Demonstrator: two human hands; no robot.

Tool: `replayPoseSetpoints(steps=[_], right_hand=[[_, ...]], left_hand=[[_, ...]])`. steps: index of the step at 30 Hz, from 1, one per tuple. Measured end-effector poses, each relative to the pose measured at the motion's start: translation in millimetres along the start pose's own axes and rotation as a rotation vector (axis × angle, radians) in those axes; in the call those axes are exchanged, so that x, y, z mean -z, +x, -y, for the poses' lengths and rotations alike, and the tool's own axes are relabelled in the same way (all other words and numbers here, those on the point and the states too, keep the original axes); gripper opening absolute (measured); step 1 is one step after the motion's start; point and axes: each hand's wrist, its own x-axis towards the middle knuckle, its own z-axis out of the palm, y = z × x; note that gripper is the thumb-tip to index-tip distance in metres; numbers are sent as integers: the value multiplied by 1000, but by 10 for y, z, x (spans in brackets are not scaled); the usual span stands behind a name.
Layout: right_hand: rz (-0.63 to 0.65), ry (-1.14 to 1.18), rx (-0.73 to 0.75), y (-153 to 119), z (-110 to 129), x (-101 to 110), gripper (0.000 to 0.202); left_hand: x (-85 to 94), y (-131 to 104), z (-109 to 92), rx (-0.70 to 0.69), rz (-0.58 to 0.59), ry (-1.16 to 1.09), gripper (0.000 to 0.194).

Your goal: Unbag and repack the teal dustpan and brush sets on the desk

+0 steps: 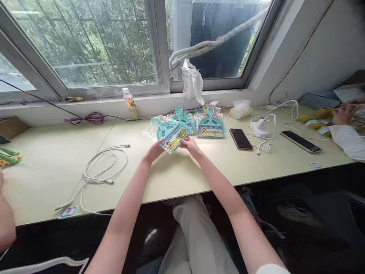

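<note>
Between my two hands is a teal mini dustpan and brush set [167, 130] in a clear plastic wrapper, tilted, with a printed label along its lower edge. My left hand [154, 150] grips its lower left corner, fingers closed. On the label's right side, my right hand [190, 145] pinches the edge. Just behind it, another teal packaged dustpan set [182, 116] lies partly covered. To the right rests one more packaged dustpan set [211, 123], its label facing me, with a pinkish one partly hidden behind it.
A drink bottle [131, 104] and a tissue pack [191, 80] stand by the window. White cable [107, 152] is coiled left. On the right are a phone [241, 139], a charger [259, 127] and another phone [301, 141]. Other people's hands [343, 113] show at both sides.
</note>
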Motion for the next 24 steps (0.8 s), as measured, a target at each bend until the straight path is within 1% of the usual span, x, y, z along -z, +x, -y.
replayPoseSetpoints(steps=[3,6,9,12,14,15,17,18,21,23,24], right_hand=[[77,-61,-52,-40,67,28,35],[91,-96,-77,-65,105,35,33],[14,-100,-78,-69,115,27,26],[-88,-76,-69,-67,125,26,21],[-124,-62,-62,-68,143,39,20],[-127,-60,-63,-68,154,47,20],[-98,-74,-92,-65,178,68,21],[-72,-89,-122,-61,187,79,20],[-24,-131,-228,-40,192,111,16],[-51,-135,-265,-25,170,128,13],[-77,-130,-269,-20,154,134,12]], left_hand=[[6,-7,-16,-84,-38,-18,30],[20,-11,-15,-79,-73,36,32],[30,-7,-8,-119,-80,77,42],[42,-7,-28,-189,-89,50,63],[59,-16,-55,-177,-108,35,74],[68,-22,-65,-164,-105,33,76],[78,-31,-65,-135,-73,40,72],[75,-33,-50,-119,-66,40,65],[26,-21,45,-48,-123,4,42],[-26,-2,124,-10,-161,-22,38],[-51,9,159,5,-161,-22,38]])
